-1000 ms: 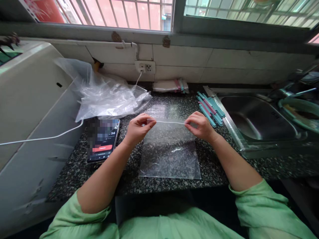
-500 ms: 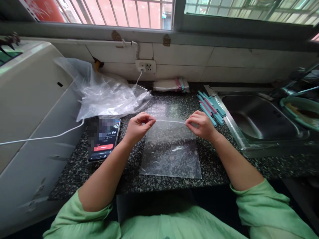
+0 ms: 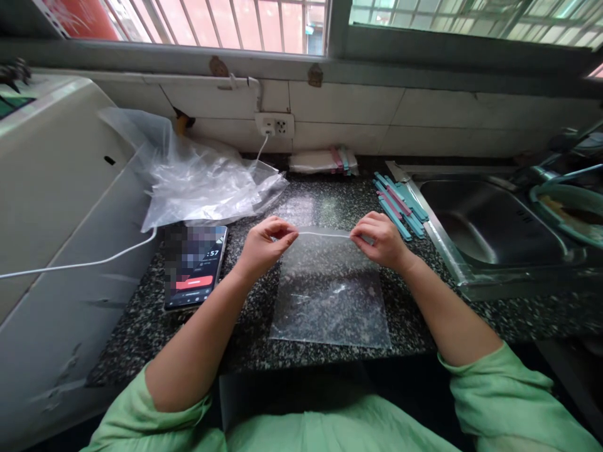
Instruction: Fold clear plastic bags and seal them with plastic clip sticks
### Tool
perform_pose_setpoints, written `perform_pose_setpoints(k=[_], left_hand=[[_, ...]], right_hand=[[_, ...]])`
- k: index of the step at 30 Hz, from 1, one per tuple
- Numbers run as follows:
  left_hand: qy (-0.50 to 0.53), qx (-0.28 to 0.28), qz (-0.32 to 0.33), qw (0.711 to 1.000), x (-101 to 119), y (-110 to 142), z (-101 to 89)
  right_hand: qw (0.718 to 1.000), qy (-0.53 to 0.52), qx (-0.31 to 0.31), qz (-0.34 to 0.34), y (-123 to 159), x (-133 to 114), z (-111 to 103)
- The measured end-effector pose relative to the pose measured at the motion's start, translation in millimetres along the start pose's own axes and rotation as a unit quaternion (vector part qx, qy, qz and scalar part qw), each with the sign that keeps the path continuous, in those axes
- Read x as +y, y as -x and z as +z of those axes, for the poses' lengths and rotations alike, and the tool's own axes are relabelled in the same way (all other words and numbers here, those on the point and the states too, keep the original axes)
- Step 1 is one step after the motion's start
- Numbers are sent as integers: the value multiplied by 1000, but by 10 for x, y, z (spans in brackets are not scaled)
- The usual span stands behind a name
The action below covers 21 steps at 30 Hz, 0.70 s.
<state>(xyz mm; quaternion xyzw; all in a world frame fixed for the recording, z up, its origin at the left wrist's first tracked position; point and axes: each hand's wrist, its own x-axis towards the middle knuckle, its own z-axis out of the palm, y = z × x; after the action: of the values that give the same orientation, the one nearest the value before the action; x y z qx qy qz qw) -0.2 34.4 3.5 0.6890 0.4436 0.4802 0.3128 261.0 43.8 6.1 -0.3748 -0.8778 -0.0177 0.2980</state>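
Clear plastic bag [image 3: 332, 307] lies mid-desk [image 3: 249, 326], far edge pinched closed by fingers of left hand [image 3: 259, 248] and right hand [image 3: 384, 242]. Looks light, limp, slippery; best held at both far corners. White strip there, possibly a fold.

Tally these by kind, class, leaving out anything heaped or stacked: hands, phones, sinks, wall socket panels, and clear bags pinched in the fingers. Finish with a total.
Left hand and right hand: 2
Phone: 1
Sink: 1
Wall socket panel: 1
Clear bag: 1
Total: 6
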Motion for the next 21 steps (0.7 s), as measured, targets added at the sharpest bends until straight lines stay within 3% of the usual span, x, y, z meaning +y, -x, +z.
perform_pose_setpoints(k=[21], left_hand=[[29, -19, 25, 999, -10, 80, 198]], right_hand=[[997, -59, -33, 34, 5, -76, 36]])
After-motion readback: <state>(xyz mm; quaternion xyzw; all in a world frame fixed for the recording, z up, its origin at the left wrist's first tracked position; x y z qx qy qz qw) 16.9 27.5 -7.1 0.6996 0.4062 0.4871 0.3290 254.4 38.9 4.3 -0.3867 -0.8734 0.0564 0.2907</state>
